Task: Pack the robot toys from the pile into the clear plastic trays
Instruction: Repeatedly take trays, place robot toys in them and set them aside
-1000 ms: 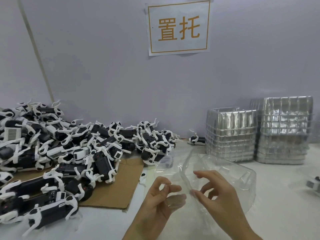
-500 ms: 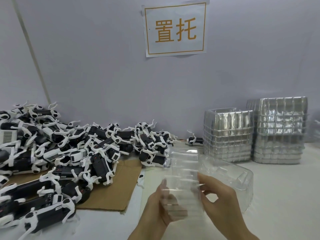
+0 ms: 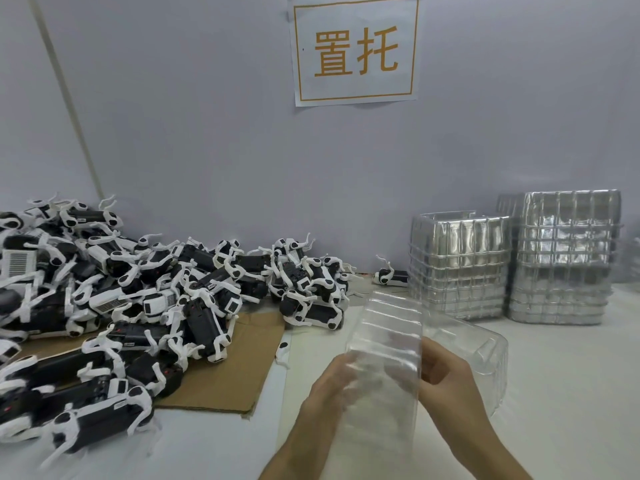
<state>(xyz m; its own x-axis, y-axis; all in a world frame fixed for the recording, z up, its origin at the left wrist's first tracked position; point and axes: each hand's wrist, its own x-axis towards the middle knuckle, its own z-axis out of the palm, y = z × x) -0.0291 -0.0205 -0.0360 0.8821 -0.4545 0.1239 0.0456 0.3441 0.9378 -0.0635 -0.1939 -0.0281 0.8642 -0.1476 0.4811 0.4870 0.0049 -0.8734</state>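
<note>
The left hand (image 3: 330,388) and right hand (image 3: 450,374) have lifted one clear tray (image 3: 388,337) free, fingers apparently curled round its sides, ready for loading.

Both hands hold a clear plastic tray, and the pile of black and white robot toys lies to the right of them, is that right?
Not quite. The head view shows the left hand and right hand holding the clear plastic tray, but the pile of black and white robot toys lies to their left.
</note>
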